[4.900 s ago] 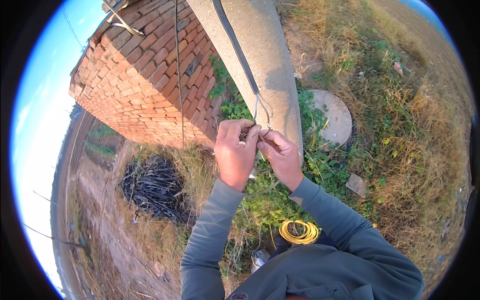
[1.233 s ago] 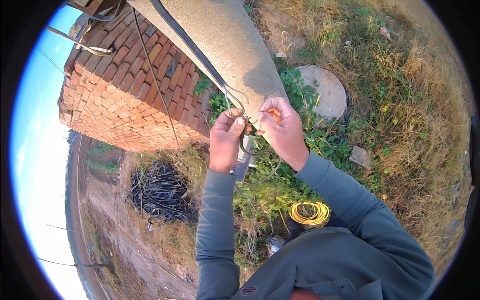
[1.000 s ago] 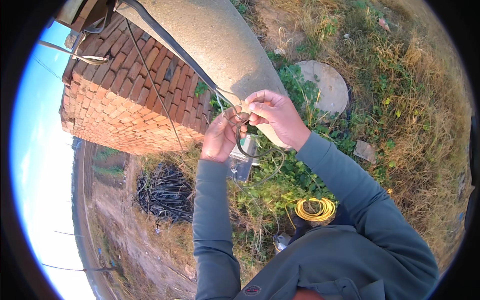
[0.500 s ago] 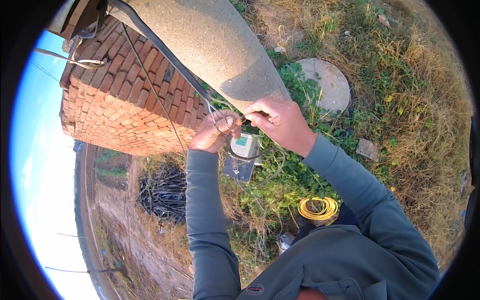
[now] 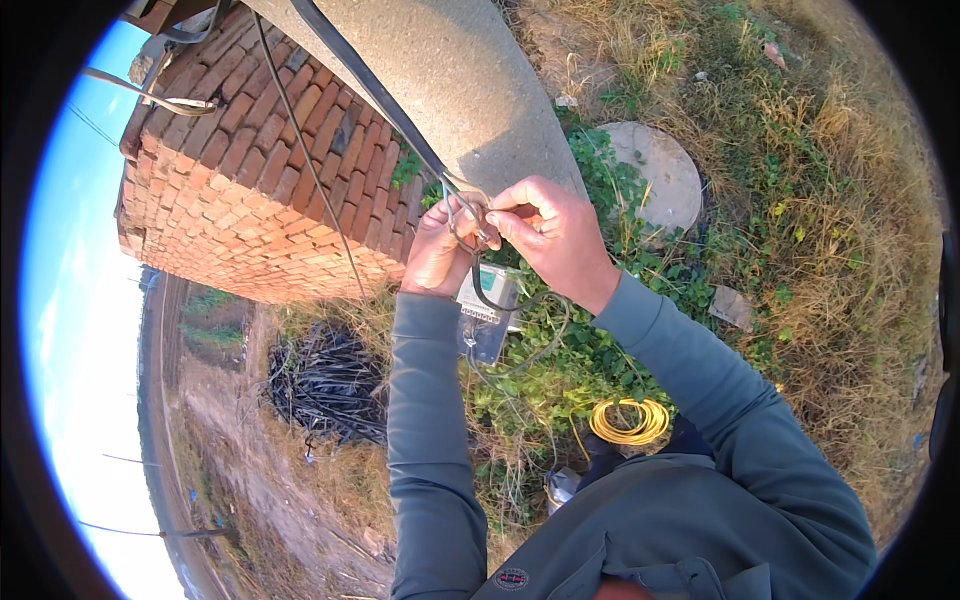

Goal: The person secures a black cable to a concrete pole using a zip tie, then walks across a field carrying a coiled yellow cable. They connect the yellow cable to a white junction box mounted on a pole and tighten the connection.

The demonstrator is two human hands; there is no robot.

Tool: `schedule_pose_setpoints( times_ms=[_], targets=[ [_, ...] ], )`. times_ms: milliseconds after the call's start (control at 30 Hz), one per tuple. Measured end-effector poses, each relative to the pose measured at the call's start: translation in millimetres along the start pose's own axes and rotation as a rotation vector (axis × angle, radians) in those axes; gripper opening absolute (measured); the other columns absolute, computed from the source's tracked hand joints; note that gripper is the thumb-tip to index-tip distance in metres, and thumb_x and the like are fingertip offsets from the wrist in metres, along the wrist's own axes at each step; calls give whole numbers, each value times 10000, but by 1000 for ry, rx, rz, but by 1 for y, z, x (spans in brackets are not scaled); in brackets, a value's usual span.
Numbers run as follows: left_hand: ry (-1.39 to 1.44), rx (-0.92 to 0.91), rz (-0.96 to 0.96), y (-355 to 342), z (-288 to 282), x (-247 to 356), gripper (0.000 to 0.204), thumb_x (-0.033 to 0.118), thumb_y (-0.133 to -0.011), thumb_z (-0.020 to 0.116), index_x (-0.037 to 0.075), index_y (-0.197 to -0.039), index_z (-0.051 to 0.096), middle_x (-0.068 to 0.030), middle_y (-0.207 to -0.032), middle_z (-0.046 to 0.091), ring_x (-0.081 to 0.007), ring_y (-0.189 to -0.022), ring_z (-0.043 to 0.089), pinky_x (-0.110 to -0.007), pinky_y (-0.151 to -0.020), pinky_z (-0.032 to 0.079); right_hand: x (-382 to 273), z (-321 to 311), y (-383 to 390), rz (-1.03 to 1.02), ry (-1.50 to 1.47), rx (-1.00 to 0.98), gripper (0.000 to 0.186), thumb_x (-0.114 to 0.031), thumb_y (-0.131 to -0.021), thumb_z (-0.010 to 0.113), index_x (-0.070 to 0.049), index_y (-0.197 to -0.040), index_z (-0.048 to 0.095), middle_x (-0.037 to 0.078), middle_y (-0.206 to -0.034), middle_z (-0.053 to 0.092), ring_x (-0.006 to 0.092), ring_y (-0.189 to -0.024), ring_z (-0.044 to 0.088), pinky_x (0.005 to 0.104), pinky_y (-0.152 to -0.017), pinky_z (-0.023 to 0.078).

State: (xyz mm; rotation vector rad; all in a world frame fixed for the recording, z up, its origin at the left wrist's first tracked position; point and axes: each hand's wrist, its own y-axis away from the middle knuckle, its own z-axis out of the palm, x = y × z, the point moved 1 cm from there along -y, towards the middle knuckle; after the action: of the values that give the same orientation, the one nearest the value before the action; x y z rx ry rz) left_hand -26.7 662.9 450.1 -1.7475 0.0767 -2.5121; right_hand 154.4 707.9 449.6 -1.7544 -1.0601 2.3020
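steadying wires [image 5: 447, 204] below the cable [image 5: 388, 107], left hand [image 5: 438, 252] pinches them, fingers closed; right hand [image 5: 560, 238] likewise pinches one, apparently for control

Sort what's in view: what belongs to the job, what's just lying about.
Job: wires in the fingers; black cable leading to them; probably the pale box below.
Lying about, seemingly: black strips; round slab; flat chunk; yellow coil, perhaps a supply.

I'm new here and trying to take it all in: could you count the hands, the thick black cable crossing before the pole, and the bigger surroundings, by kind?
Hands: 2 (left hand, right hand)
Thick black cable: 1
Concrete pole: 1
Yellow cable coil: 1
Round concrete slab: 1
Brick structure: 1
Total: 7
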Motion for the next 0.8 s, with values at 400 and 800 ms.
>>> schedule_pose_setpoints(
  times_ms=[400, 800],
  targets=[
    [-93, 112, 173, -7, 7, -11, 342, 319, -832, 814, 31, -932, 658, -57, -807, 659, -154, -699, 638, -298, -639, 541, 7, -4, 3, 86, -181, 33, 115, 18, -946, 650, 39, -1058, 638, 79, -958, 709, 118, -877, 682, 273, -772, 566],
    [-62, 121, 91, -11, 12, -11, 210, 212, -921, 741, 25, -981, 665, -41, -797, 659, -144, -677, 625, -286, -622, 521, 18, -3, 1, 199, -189, 63, 107, -59, -967, 656, 23, -1029, 626, 78, -914, 705, 77, -817, 640, 252, -721, 536]
  ],
)
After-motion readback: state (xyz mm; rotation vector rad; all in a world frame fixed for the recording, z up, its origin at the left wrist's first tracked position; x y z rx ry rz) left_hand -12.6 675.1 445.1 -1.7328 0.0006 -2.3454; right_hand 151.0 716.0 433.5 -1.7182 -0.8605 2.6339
